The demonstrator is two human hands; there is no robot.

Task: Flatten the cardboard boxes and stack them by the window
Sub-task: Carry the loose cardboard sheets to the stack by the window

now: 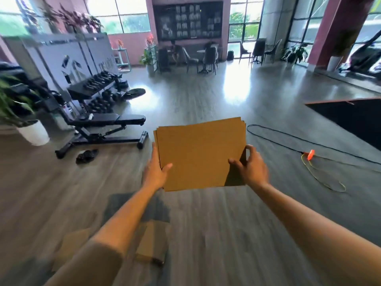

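A stack of flattened brown cardboard boxes (200, 153) is held out in front of me above the floor, lying nearly flat. My left hand (155, 170) grips its left edge, thumb on top. My right hand (250, 165) grips the near right corner, thumb on top and fingers curled round the edge. Two more cardboard pieces lie on the floor below my left arm: a small folded box (151, 242) and a flat sheet (72, 246). Tall windows (244, 19) stand at the far end of the room.
A black weight bench (103, 129) and a dumbbell rack (97, 87) stand at the left, with a potted plant (18, 112) and black sandals (86, 155). A black cable and an orange-handled cord (310, 154) lie at the right by a dark mat (350, 118). Tables and chairs (204, 56) stand far ahead.
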